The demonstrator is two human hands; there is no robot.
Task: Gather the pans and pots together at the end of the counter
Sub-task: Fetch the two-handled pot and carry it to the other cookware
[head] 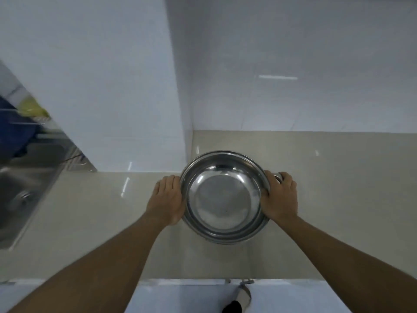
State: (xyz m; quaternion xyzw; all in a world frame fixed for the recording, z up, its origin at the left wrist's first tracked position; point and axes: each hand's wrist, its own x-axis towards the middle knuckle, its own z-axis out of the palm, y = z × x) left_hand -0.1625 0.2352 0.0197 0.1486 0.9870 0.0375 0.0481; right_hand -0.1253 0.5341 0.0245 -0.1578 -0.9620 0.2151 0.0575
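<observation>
There are no words, numbers, or signs to read here, not on any of the things in view.

wall: glossy white tiled back wall (pixel 293 64), strip-light reflection (pixel 278 77) on it | left: white tiled pillar (pixel 101 75) jutting forward, corner with back wall | surface: glossy beige stone countertop (pixel 338 211) running into that corner | far left: stainless steel sink (pixel 20 193) set in countertop, blurred blue and yellow shapes (pixel 20 118) behind | below front edge: white cabinet front (pixel 180 297)
</observation>
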